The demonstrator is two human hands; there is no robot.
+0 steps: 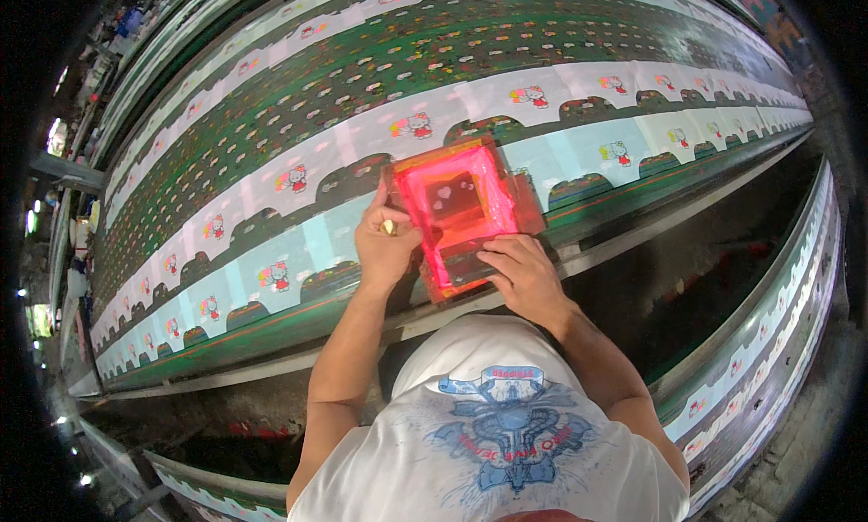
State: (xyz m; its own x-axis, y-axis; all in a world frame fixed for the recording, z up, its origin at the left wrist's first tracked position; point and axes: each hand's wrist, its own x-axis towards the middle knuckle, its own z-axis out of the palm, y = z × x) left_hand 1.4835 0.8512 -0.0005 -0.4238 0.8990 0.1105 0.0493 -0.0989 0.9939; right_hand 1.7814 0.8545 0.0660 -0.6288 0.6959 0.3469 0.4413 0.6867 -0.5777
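A small screen-printing frame [500, 189] with bright pink-red edges lies tilted over the near row of cut cloth pieces [561, 157]. Its dark mesh window shows small pale heart shapes. My left hand [387, 240] grips the frame's left side, fingers closed on the edge; something gold-coloured shows at a finger. My right hand [523, 270] is closed at the near right corner, fingers over a dark strip [463, 267] inside the frame that looks like a squeegee. Whatever cloth lies directly under the frame is hidden.
The long green printing table [362, 65] curves across the view, with rows of pale pink and light blue pieces bearing a cartoon cat with balloons. A pale rail [633, 228] runs along its near edge. Another table [755, 364] with printed pieces stands at the lower right.
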